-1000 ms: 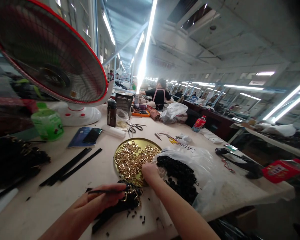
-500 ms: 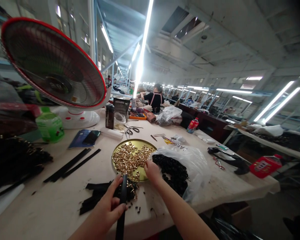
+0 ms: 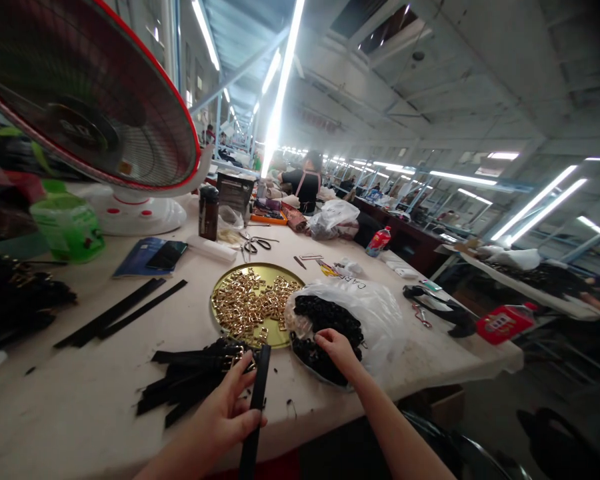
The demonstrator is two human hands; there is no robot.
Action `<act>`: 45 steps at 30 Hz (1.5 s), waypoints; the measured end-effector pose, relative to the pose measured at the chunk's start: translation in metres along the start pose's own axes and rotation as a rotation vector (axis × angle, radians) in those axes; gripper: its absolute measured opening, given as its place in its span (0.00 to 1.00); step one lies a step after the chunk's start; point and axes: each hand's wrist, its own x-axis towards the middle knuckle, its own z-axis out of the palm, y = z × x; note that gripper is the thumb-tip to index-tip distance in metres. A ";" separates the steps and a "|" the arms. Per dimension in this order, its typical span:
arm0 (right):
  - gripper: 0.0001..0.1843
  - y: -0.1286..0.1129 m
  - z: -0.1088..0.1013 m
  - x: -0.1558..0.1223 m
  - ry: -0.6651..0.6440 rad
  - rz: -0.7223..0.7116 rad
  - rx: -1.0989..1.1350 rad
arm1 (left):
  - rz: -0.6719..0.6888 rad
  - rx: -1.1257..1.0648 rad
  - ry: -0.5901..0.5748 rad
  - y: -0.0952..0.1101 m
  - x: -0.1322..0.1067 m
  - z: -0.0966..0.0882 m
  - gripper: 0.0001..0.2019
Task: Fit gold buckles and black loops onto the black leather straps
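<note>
Left hand: The left hand (image 3: 225, 413) pinches a black strap (image 3: 261, 383) between the thumb and the curled fingers, index finger extended alongside. This grip appears chosen to steady the strap and leave its far end free.
Right hand: The right hand (image 3: 337, 348) is over the small black pieces (image 3: 327, 313), fingertips drawn together. Whether a piece is pinched cannot be told.
Held strap: Slants from beside the tray toward the near edge of the counter (image 3: 105, 413), between the two hands, presumably for ready access from either side.
Plastic bag: The plastic bag (image 3: 383, 317) lies with its mouth spread and the black pieces exposed, a placement that seems to suit the right hand's reach.
Tray: The round tray (image 3: 267, 272) bears loose gold buckles (image 3: 237, 300). Its rim probably keeps them from scattering.
Strap bundle: The strap bundle (image 3: 180, 380) lies left of the held strap, gold fittings at the end nearest the tray; gathered, it seems, for order.
Scissors: The scissors (image 3: 260, 245) rest beyond the tray, apparently set clear of the hands.
</note>
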 end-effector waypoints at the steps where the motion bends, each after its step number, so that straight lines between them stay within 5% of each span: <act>1: 0.11 -0.001 0.004 0.001 -0.009 -0.010 -0.048 | -0.001 -0.005 -0.007 0.000 0.001 0.000 0.54; 11: 0.03 -0.005 0.010 0.013 -0.122 -0.065 -0.364 | 0.013 0.138 0.107 -0.020 0.018 -0.008 0.33; 19: 0.11 -0.008 0.004 0.012 -0.085 -0.081 -0.482 | -0.076 0.292 0.201 -0.001 0.014 0.002 0.26; 29: 0.11 -0.021 0.025 0.019 -0.117 -0.080 -0.470 | 0.036 0.276 0.090 -0.022 0.007 0.006 0.18; 39: 0.05 -0.037 0.004 0.002 -0.017 -0.031 -0.066 | 0.086 0.283 0.017 -0.035 0.013 0.006 0.15; 43: 0.11 -0.065 0.007 -0.035 -0.128 0.013 0.235 | 0.154 0.352 0.085 -0.017 0.012 0.010 0.14; 45: 0.11 -0.082 0.014 -0.057 -0.224 0.088 0.612 | 0.170 0.350 0.069 -0.006 0.011 0.017 0.15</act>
